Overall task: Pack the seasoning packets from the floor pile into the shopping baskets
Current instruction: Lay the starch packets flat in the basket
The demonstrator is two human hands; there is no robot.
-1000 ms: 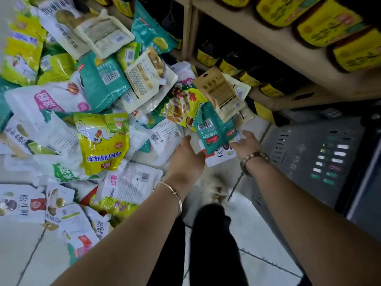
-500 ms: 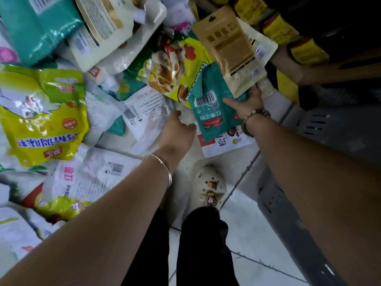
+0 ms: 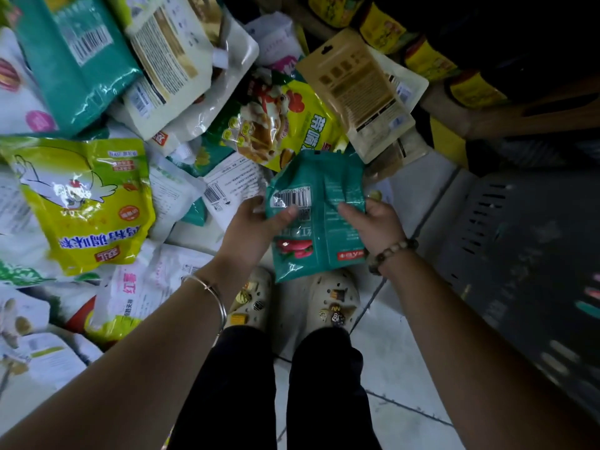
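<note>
Teal and glossy, a teal packet (image 3: 316, 219) is held up between both hands, clear of the floor and above the person's two cream clogs (image 3: 334, 303); its barcode faces the camera near the top left corner and a red picture shows low on its front; a fold or seam runs down its middle, and it may be two packets held one over the other, though the view does not settle that; the left hand (image 3: 250, 232) grips the packet's left edge, thumb pressed on the front just under the barcode and fingers curled behind; the right hand (image 3: 378, 227) grips the right edge the same way, thumb laid across the front, fingers out of sight at the back; a thin silver bangle (image 3: 211, 290) sits on the left wrist and a bead bracelet (image 3: 393, 251) on the right. Beyond and to the left of the hands the pile (image 3: 168, 92) of seasoning packets covers the tiled floor (image 3: 406, 368); in it a large yellow-green packet (image 3: 84, 203) with a white chicken lies face up at the left, a yellow packet (image 3: 282, 125) printed with food lies just beyond the held one, and a tan pouch (image 3: 354, 89) overlaps that one's right side; a dark grey shopping basket (image 3: 519, 238) with slotted walls stands at the right, just beside the right forearm, blurred; yellow-labelled bottles (image 3: 425, 60) stand on a wooden shelf (image 3: 487, 121) at the top right.
</note>
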